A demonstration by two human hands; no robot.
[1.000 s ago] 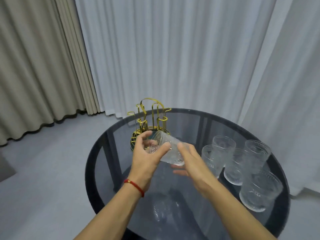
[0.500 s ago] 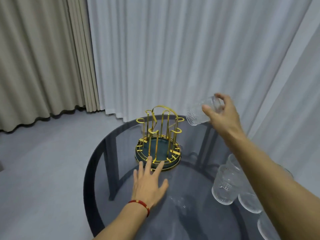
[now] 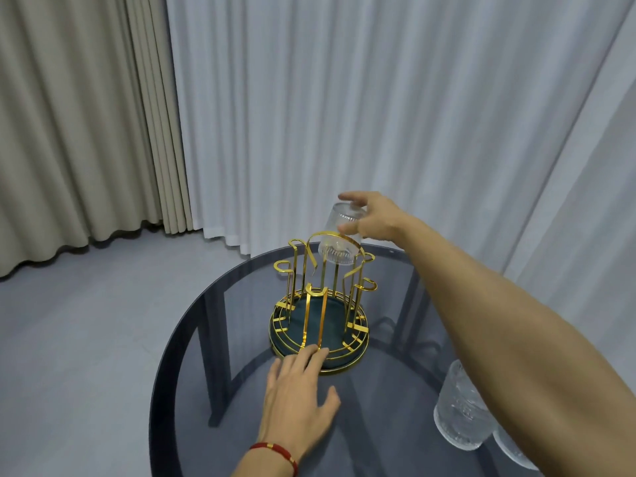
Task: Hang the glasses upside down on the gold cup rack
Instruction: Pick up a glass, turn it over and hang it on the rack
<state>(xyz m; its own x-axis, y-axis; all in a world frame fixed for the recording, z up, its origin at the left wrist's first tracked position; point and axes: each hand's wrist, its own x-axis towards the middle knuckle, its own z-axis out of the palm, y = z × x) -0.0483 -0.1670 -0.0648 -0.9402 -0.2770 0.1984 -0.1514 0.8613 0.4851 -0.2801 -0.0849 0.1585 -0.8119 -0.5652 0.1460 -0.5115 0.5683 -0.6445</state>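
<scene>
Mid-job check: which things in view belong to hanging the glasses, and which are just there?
In the job:
- held glass, upside down in the right hand
- gold cup rack, left hand at its base
- waiting glasses

Just there:
- glass table
- curtains
- red bracelet

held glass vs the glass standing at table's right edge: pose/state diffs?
The held glass is turned mouth down; the standing glass sits mouth up.
The held glass is in the air over the gold rack, gripped at its base by the right hand; the standing glass rests on the table, untouched.
Both are clear, textured tumblers.
</scene>
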